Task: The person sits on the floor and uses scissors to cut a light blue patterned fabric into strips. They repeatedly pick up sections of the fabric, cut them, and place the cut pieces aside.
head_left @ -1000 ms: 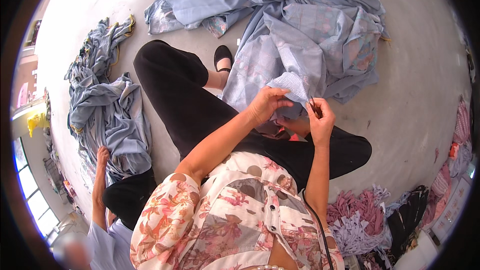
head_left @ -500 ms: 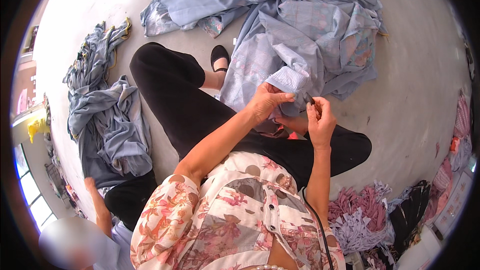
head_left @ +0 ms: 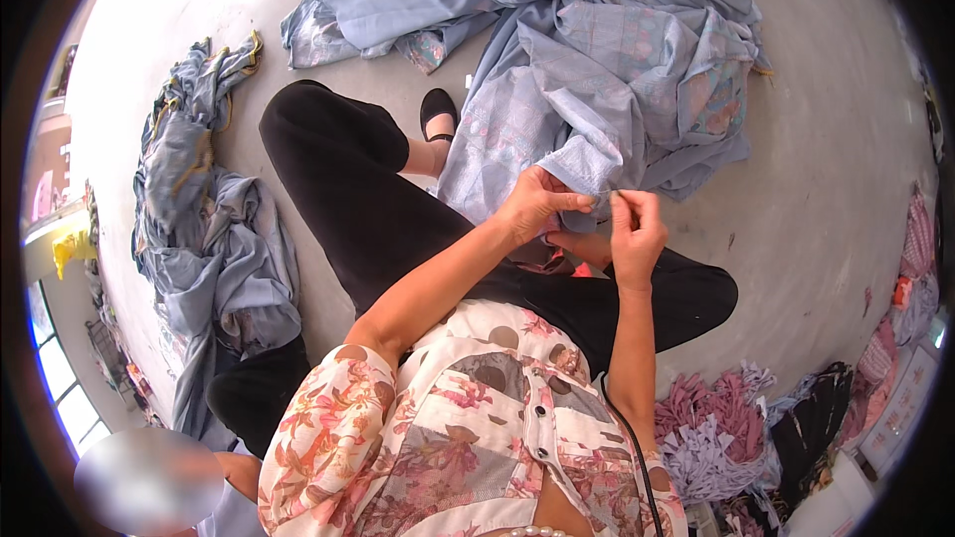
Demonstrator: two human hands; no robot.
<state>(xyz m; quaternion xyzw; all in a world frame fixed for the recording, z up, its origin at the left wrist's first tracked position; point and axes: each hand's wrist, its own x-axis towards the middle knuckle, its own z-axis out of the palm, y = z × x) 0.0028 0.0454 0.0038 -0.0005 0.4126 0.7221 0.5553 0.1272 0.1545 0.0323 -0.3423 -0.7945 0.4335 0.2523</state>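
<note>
A large patterned blue-grey cloth (head_left: 657,70) lies bunched on the floor in front of me, one corner raised towards my lap. My left hand (head_left: 532,207) pinches the edge of that corner between thumb and fingers. Close beside it, my right hand (head_left: 640,229) is closed, its thumb and fingertips pressed together at the cloth's edge. Whatever lies in the right fingertips is too small and hidden to name.
My legs in black trousers (head_left: 358,179) are bent on the grey floor. At the left, another person (head_left: 234,477) sits by a heap of blue-grey cloth (head_left: 234,268). Pink and lilac fabric strips (head_left: 711,428) are piled at the lower right, beside black cloth (head_left: 811,428).
The raised cloth corner has turned and spread slightly between my hands. A dark bit at my right fingertips shows less now. At the left, the co-worker's arm drew back and their cloth shifted.
</note>
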